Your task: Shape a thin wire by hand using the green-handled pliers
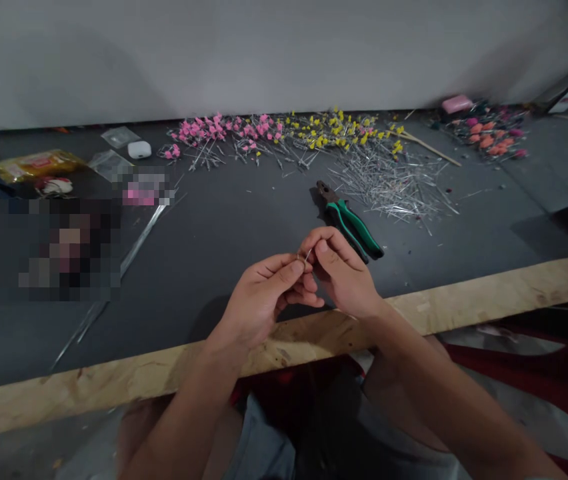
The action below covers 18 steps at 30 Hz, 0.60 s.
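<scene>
Above the near edge of the grey table, my left hand (264,293) and my right hand (345,270) meet fingertip to fingertip. Between them is a short, thin piece of wire (308,254). The thumb and forefinger of each hand are pinched on it, and its ends are hidden by the fingers. Just beyond my right hand lie green-and-black pliers (357,223), jaws pointing away from me. A loose pile of straight silvery wires (394,183) is spread past the pliers.
Along the wall lie wire stems with pink tips (204,130) and yellow tips (337,127). Orange-tipped stems (494,140) and a pink block (457,104) sit far right. Long wires (139,241), a white case (139,149) and a yellow packet (39,165) lie left. A wooden strip (114,377) edges the table.
</scene>
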{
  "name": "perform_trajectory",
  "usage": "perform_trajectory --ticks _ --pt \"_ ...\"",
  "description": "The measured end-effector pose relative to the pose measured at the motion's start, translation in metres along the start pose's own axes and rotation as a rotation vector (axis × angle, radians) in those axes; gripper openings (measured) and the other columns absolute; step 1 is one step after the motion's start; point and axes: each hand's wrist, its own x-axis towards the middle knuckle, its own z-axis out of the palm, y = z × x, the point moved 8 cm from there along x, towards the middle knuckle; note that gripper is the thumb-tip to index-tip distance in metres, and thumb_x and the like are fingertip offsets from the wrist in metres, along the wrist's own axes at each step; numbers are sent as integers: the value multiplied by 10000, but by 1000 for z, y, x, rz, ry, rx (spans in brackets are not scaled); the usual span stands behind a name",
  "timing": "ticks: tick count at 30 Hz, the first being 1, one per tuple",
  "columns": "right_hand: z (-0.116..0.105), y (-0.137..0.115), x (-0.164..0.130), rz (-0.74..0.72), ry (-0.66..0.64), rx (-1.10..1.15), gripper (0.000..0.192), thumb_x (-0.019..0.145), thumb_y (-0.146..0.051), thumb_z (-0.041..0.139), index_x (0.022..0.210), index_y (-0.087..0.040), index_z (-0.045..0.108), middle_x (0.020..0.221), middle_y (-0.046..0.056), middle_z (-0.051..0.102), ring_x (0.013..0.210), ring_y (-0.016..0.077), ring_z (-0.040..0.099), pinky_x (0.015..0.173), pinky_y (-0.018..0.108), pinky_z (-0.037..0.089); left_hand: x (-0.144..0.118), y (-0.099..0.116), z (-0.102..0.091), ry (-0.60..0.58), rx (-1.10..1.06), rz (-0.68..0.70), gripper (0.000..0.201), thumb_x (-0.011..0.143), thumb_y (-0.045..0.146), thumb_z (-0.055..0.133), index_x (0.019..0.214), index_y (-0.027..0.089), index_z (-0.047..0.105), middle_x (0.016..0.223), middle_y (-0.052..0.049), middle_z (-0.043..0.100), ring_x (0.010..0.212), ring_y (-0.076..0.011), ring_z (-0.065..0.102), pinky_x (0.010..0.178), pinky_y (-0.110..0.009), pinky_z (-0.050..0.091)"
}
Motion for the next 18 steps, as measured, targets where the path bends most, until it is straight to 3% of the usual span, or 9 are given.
perform_trajectory --ticks 7,13,18 --pt "-2 -4 0 -78 33 -4 172 872 -446 519 906 -277 518 763 -16 489 700 109 498 646 245 447 2 -1 2 8 -39 24 140 778 283 659 775 145 638 597 22 619 525 -100 617 609 -248 567" --pt "3 -4 -1 -33 6 8 124 882 -395 523 919 -280 497 747 -25 498 598 84 486 458 188 398 2 -3 5 4 -110 77 98 807 248 628 771 159 645 607 38 610 515 -65 575 678 -271 576" --pt "5 -13 -1 -85 6 -27 57 885 -319 538 895 -282 496 723 -41 519 538 63 484 440 183 401 2 -3 6 13 -109 86 96 805 251 634 769 164 655 609 37 609 527 -71 582 702 -285 576"
